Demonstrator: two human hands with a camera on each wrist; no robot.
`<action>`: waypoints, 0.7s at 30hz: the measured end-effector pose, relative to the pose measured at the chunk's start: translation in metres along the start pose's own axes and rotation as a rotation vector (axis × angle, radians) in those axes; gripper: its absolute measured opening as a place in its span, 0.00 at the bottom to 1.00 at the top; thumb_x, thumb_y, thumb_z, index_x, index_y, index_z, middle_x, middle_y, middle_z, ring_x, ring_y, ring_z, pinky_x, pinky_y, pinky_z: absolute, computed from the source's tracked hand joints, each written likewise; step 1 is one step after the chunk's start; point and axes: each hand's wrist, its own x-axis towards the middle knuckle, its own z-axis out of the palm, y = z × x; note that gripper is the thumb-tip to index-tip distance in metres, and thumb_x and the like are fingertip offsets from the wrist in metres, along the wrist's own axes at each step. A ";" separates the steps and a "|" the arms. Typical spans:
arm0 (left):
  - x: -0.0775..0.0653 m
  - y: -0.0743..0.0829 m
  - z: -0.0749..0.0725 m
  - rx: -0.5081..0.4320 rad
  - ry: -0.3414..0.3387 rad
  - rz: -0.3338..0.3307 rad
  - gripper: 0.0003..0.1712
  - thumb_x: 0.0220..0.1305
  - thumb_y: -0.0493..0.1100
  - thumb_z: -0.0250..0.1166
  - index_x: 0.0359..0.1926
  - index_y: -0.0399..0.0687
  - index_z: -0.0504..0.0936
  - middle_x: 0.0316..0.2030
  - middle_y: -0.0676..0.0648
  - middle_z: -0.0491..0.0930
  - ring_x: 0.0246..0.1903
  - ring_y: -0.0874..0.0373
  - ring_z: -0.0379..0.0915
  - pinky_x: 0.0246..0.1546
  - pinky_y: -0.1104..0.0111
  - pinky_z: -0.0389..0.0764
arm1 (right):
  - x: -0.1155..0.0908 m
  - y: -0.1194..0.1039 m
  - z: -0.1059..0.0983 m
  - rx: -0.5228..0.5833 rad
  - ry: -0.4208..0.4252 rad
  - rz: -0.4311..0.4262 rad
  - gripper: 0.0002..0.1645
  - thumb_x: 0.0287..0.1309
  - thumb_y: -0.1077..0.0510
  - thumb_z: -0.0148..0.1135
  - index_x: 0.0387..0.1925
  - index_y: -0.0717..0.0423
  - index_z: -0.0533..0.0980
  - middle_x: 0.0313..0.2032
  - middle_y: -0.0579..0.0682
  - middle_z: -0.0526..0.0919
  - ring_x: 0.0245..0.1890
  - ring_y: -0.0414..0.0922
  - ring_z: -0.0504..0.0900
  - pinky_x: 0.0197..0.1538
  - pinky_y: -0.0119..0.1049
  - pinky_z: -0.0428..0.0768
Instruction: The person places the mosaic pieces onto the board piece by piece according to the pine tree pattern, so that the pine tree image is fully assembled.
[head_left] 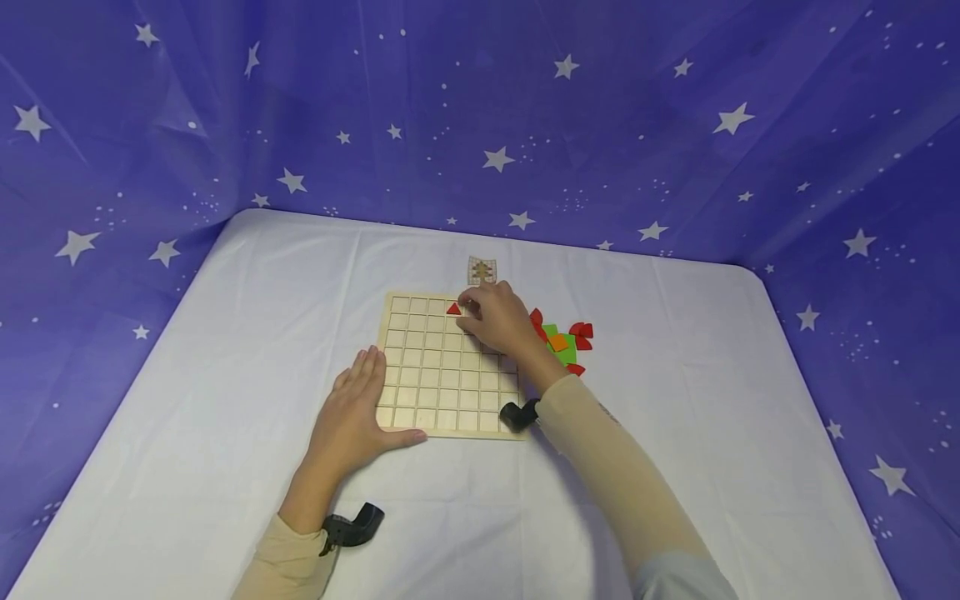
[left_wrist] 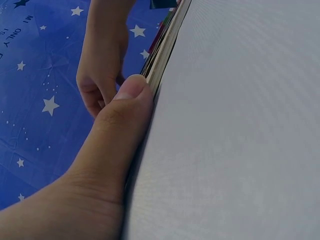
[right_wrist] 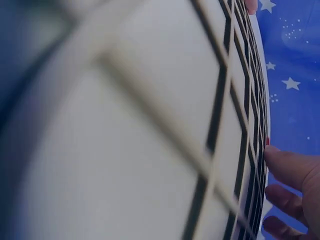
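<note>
My left hand [head_left: 348,421] lies along the left edge of a square wooden grid board [head_left: 431,358], thumb stretched along its front edge. In the left wrist view, the left thumb [left_wrist: 117,117] presses against the board's side. A small red triangle piece [head_left: 453,309] sits near the board's far edge. My right hand [head_left: 498,317] reaches over the board, thumb and index finger pinching at the triangle's right side. In the right wrist view, a sliver of the red triangle [right_wrist: 268,141] shows at the thumb tip; the index finger's contact is hidden.
Right of the board lie red curved pieces [head_left: 582,333], green pieces [head_left: 570,353] and an orange square [head_left: 558,342], partly behind my right arm. A small card with a tree-shaped pattern [head_left: 482,270] lies beyond the board. White cloth [head_left: 712,417] covers the table; a starry blue curtain [head_left: 450,100] surrounds it.
</note>
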 end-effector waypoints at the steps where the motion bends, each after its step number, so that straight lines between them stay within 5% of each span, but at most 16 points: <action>1: 0.000 0.000 0.000 -0.001 -0.001 -0.001 0.82 0.36 0.87 0.62 0.77 0.36 0.46 0.78 0.39 0.44 0.79 0.43 0.39 0.77 0.51 0.48 | -0.002 0.002 -0.001 -0.005 -0.003 0.003 0.19 0.60 0.47 0.69 0.51 0.46 0.82 0.37 0.44 0.80 0.42 0.46 0.72 0.43 0.40 0.74; 21: 0.000 0.001 0.000 -0.011 -0.017 -0.014 0.83 0.35 0.87 0.63 0.78 0.37 0.44 0.79 0.39 0.43 0.79 0.44 0.37 0.77 0.50 0.47 | -0.034 0.069 -0.038 -0.017 0.028 0.115 0.26 0.61 0.47 0.67 0.60 0.49 0.78 0.51 0.52 0.81 0.53 0.55 0.73 0.58 0.51 0.75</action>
